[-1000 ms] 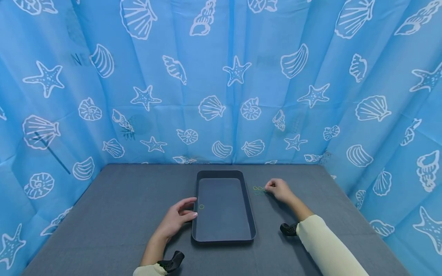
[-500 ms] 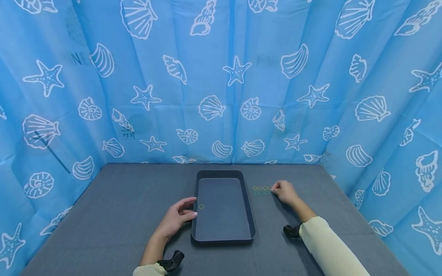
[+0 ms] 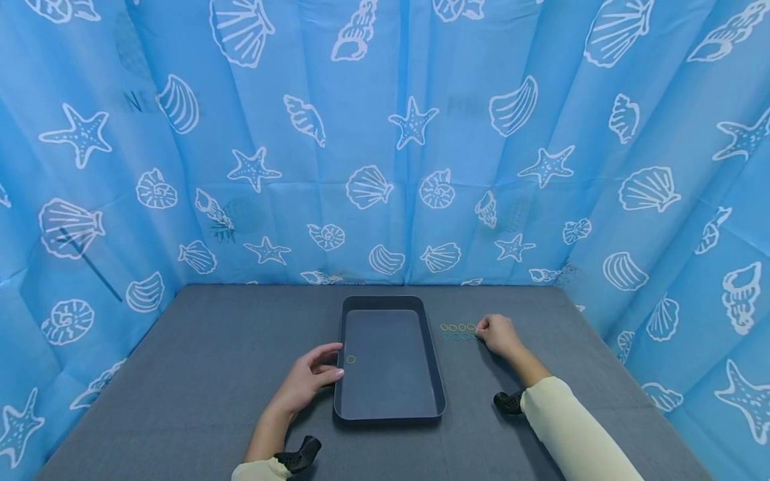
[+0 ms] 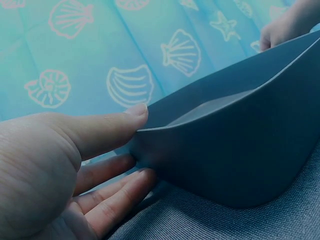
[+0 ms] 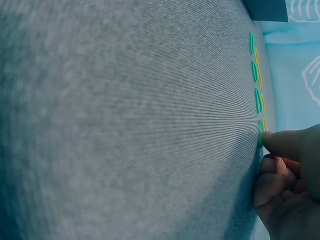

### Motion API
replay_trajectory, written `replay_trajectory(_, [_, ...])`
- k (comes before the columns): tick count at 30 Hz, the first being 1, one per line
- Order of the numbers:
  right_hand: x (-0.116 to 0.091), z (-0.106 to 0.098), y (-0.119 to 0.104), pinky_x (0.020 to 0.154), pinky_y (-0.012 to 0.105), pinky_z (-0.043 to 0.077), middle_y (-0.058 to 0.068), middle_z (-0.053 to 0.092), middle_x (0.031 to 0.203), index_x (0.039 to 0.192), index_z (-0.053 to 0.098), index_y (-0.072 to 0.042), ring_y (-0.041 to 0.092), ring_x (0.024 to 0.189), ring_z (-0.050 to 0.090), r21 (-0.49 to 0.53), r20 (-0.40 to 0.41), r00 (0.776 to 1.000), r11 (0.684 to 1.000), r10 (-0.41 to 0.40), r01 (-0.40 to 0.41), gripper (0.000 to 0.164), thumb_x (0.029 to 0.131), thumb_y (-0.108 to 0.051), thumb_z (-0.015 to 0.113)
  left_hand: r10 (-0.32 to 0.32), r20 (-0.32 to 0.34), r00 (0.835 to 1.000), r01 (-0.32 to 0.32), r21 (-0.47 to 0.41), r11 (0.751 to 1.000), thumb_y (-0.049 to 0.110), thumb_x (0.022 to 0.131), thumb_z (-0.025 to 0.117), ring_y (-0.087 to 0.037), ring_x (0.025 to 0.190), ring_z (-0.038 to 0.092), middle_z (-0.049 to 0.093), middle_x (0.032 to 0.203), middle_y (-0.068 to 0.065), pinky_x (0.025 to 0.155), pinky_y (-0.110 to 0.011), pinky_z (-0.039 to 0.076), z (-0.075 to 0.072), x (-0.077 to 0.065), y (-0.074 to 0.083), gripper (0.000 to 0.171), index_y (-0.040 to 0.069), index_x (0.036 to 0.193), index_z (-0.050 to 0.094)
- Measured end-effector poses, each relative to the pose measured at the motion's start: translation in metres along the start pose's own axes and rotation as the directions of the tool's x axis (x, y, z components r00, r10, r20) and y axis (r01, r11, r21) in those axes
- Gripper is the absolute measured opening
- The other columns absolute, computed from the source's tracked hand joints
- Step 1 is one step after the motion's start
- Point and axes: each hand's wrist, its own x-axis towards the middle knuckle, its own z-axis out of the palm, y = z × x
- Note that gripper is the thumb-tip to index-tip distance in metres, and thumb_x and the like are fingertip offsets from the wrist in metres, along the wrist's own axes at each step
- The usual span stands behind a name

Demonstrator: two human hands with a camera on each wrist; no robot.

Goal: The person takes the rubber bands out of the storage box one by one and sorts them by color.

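Observation:
My left hand [image 3: 307, 381] touches the left wall of a dark grey rectangular tray [image 3: 390, 411]. In the left wrist view its thumb [image 4: 135, 112] lies at the rim and the other fingers reach the outer wall. One yellow rubber band [image 3: 351, 359] lies inside the tray near that side. Right of the tray, several thin yellow rubber bands [image 3: 462, 327] form a row, with a row of green rubber bands [image 3: 457, 336] just in front. My right hand [image 3: 498, 334] has its thumb and finger at the right-end green rubber band [image 5: 260, 134], pinching its edge.
Grey cloth covers the table [image 3: 240, 321]. Behind it and along the sides hangs a blue curtain [image 3: 385, 147] with white seashell prints. Black wrist mounts [image 3: 299, 456] sit at both sleeves, close above the cloth.
My right hand has shifted a little to the right along the rows, uncovering more yellow and green rubber bands; it has barely moved in the last half second. The left hand and tray stay put.

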Motion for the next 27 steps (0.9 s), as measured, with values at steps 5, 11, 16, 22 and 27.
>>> replay_trajectory(5, [0.000, 0.000, 0.000, 0.065, 0.038, 0.047, 0.007, 0.064, 0.078, 0.082, 0.067, 0.000, 0.020, 0.070, 0.055, 0.038, -0.022, 0.999, 0.999, 0.034, -0.034, 0.010, 0.090, -0.005, 0.065, 0.000, -0.003, 1.000, 0.000, 0.005, 1.000, 0.012, 0.091, 0.069, -0.027, 0.105, 0.062, 0.050, 0.138, -0.018, 0.091, -0.049, 0.049, 0.000, 0.000, 0.001, 0.048, 0.013, 0.137, 0.055])
replay_trajectory(11, [0.001, -0.001, -0.003, 0.066, 0.040, 0.047, 0.010, 0.065, 0.084, 0.088, 0.067, 0.001, 0.022, 0.074, 0.057, 0.090, -0.048, 0.998, 0.995, 0.048, -0.044, 0.009, 0.091, -0.007, 0.066, 0.002, -0.001, 1.000, -0.002, 0.008, 1.000, 0.012, 0.091, 0.069, -0.027, 0.105, 0.062, 0.051, 0.137, -0.018, 0.091, -0.049, 0.049, 0.001, -0.002, 0.003, 0.048, 0.013, 0.136, 0.055])
replay_trajectory(16, [0.003, 0.000, -0.011, 0.065, 0.038, 0.046, 0.010, 0.065, 0.085, 0.091, 0.067, 0.002, 0.022, 0.074, 0.057, 0.131, -0.077, 0.996, 0.991, 0.035, -0.025, 0.010, 0.091, -0.008, 0.066, 0.000, 0.001, 1.000, 0.000, 0.008, 1.000, 0.012, 0.091, 0.069, -0.027, 0.105, 0.062, 0.050, 0.138, -0.019, 0.091, -0.049, 0.050, 0.001, -0.002, 0.004, 0.048, 0.012, 0.137, 0.055])
replay_trajectory(22, [0.007, 0.000, -0.026, 0.064, 0.037, 0.046, 0.010, 0.065, 0.087, 0.094, 0.067, 0.002, 0.022, 0.076, 0.057, 0.166, -0.086, 0.996, 0.986, 0.019, -0.004, 0.010, 0.092, -0.008, 0.066, -0.001, 0.008, 1.000, 0.001, 0.008, 1.000, 0.014, 0.091, 0.069, -0.027, 0.105, 0.062, 0.050, 0.138, -0.018, 0.092, -0.049, 0.049, -0.001, -0.002, 0.004, 0.048, 0.012, 0.137, 0.055])
replay_trajectory(27, [0.010, 0.002, -0.042, 0.061, 0.033, 0.046, 0.009, 0.066, 0.086, 0.094, 0.068, 0.000, 0.020, 0.073, 0.057, 0.196, -0.081, 0.997, 0.980, -0.009, 0.025, 0.010, 0.092, -0.009, 0.066, -0.002, 0.003, 1.000, 0.002, 0.012, 1.000, 0.014, 0.091, 0.070, -0.027, 0.105, 0.061, 0.050, 0.138, -0.018, 0.092, -0.050, 0.049, 0.000, -0.001, 0.003, 0.048, 0.013, 0.137, 0.055])
